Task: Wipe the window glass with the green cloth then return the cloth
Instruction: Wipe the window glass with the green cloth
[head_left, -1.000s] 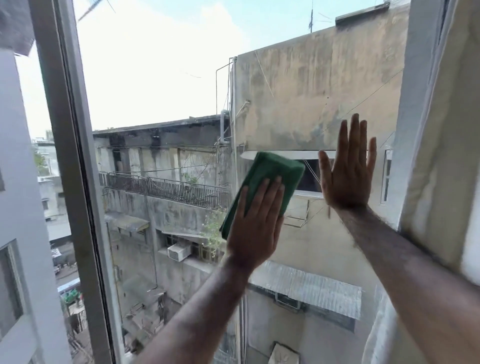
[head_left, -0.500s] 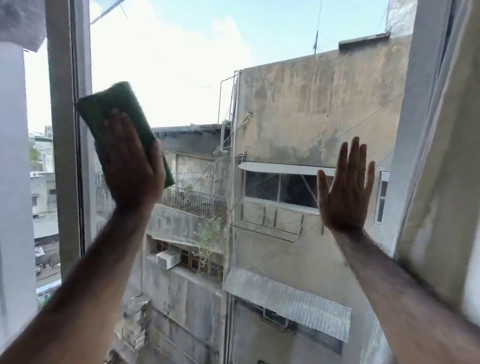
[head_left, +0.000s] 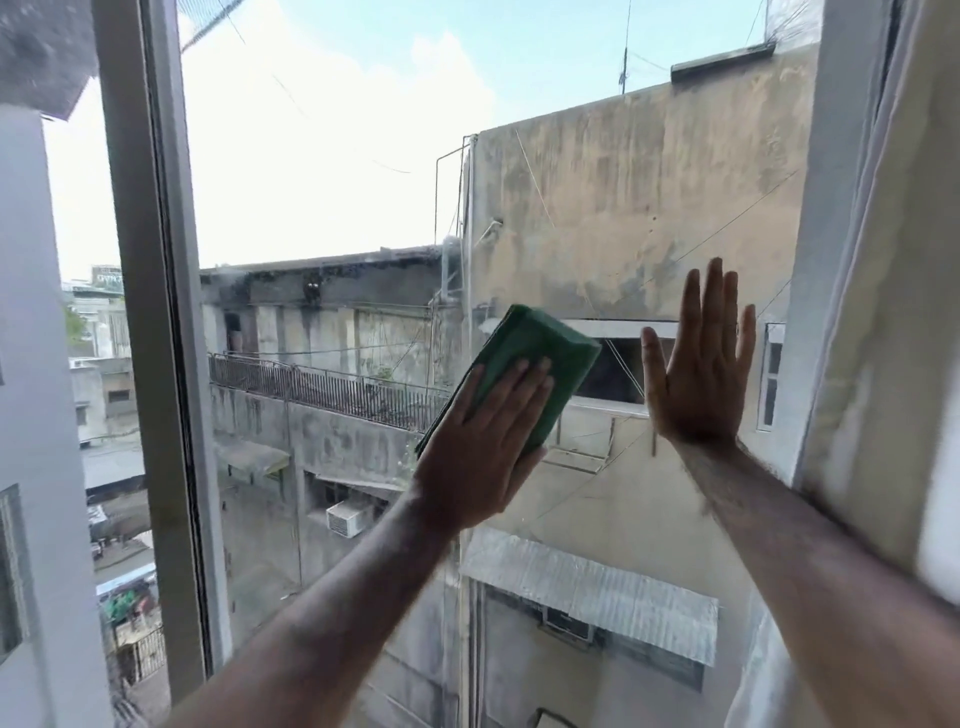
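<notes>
A folded green cloth (head_left: 540, 358) lies flat against the window glass (head_left: 332, 171), a little right of the pane's middle. My left hand (head_left: 480, 447) presses on the cloth's lower part, fingers spread over it. Just to the right, my right hand (head_left: 698, 364) rests flat on the glass with its fingers apart and nothing in it. The two hands are about a hand's width apart.
A grey vertical window frame (head_left: 156, 338) bounds the pane on the left, and a pale wall or frame edge (head_left: 872, 312) bounds it on the right beside my right forearm. Through the glass I see stained concrete buildings and sky.
My left hand has swept the cloth from the pane's upper left, near the frame, back down and right to the middle. My right hand has stayed flat on the glass.
</notes>
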